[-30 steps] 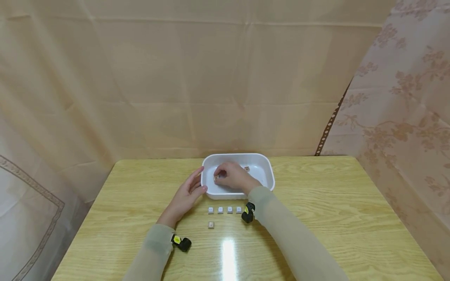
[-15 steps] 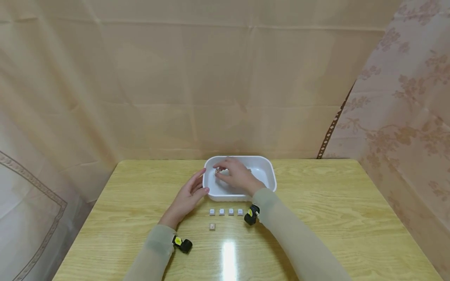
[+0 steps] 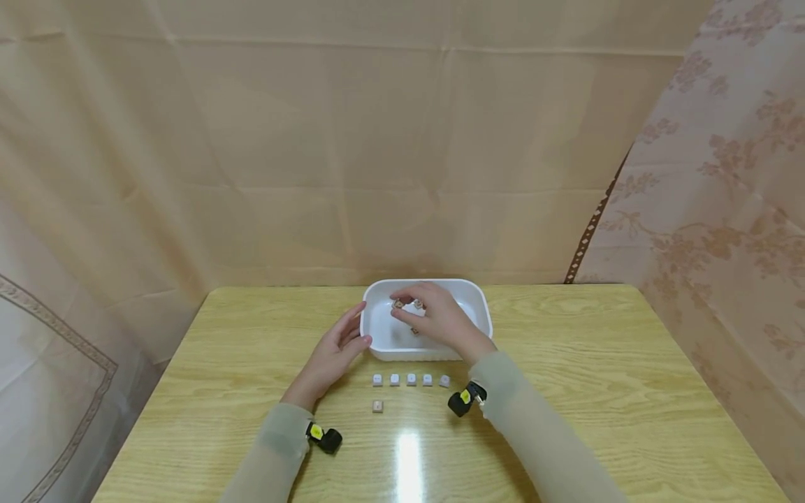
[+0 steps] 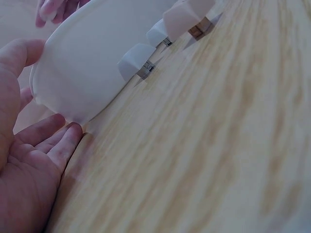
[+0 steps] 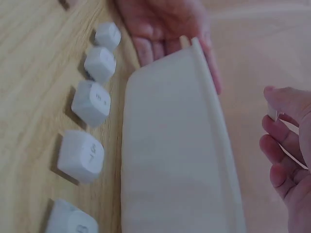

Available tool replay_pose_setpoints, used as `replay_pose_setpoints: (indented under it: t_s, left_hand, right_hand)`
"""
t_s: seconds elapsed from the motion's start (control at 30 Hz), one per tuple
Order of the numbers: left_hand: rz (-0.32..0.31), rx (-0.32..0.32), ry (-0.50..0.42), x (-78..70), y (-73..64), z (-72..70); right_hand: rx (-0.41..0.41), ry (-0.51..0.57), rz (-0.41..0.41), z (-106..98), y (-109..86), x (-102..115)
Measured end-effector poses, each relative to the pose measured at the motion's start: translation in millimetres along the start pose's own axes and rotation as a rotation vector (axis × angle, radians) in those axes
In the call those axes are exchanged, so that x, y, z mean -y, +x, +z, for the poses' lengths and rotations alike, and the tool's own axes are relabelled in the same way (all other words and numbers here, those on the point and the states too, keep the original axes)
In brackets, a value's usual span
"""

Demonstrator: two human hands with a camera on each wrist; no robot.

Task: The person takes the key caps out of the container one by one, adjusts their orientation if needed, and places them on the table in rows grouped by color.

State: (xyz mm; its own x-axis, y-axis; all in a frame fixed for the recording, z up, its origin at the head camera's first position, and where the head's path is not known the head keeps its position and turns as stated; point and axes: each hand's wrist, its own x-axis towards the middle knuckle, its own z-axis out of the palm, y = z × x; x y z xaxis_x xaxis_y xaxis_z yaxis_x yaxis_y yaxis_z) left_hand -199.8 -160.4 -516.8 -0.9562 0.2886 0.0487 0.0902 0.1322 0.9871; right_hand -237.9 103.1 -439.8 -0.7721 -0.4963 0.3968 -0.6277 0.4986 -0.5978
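My left hand (image 3: 333, 353) holds the left end of a white plastic tray (image 3: 409, 355), thumb at the near corner and fingers along the side. Over the tray's inside, my right hand (image 3: 437, 318) pinches a small keycap (image 3: 397, 304) between thumb and fingertips, brown underside showing; only a pale sliver of this keycap (image 5: 273, 114) shows in the right wrist view. Below that hand two more keycaps, one farther back (image 3: 418, 304) and one nearer (image 3: 415, 330), lie partly hidden in the tray. Several white keycaps (image 5: 92, 103) with printed legends stand in a row before the tray.
One greyish keycap (image 3: 377, 406) stands by itself nearer the person, below the row's left end. The wood-grain table (image 3: 597, 391) ends at a beige curtain (image 3: 402, 154) close behind the tray. A camera (image 3: 463, 399) is strapped at the right wrist.
My right hand has lifted and shifted rightward from the tray's left part with the keycap, and its wrist no longer covers the row's right-end keycap. The left hand stays at the tray.
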Motion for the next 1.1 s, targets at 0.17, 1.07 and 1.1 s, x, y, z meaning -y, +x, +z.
replay_pose_setpoints:
  t_s: [0.17,1.07,1.1]
  left_hand:
    - [-0.007,-0.002,-0.006,-1.8,-0.7,0.2]
    - [-0.015,-0.014,0.008,-2.9,-1.8,-0.2]
    - [-0.01,-0.011,0.01,-2.8,-1.7,-0.4]
  right_hand:
    - [-0.067,0.036,0.035,-2.5,-16.7,4.9]
    - [-0.185,0.376,0.209,9.0,-65.0,13.0]
    - [-0.186,0.398,0.199,8.9,-65.7,13.3]
